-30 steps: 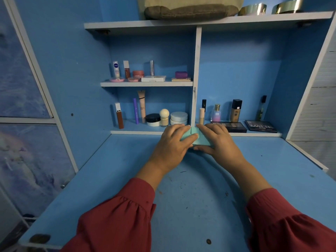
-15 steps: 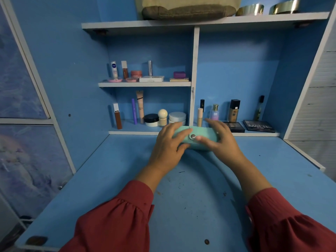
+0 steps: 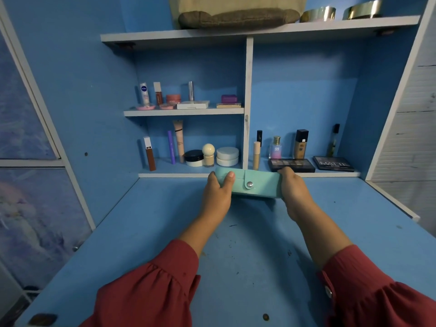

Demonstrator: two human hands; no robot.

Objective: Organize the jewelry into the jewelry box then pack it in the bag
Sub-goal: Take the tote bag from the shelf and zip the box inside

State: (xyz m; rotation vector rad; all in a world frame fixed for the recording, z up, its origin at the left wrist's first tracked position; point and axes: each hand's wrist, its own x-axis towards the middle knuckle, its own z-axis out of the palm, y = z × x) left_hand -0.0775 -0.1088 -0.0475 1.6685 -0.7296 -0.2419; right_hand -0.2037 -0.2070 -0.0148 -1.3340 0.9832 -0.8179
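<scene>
a scuffed blue painted desk [image 3: 236,267] carries a closed mint-green snap-fastened jewelry box [image 3: 256,184] at its back edge, below the cosmetics shelf. the left hand [image 3: 218,193] and right hand [image 3: 293,192] grip the box's two ends, fingers curled around them.

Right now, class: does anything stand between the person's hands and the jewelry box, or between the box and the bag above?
Nothing separates them: the left hand and right hand already grip the jewelry box. The top shelf board lies between the box and the bag.
</scene>
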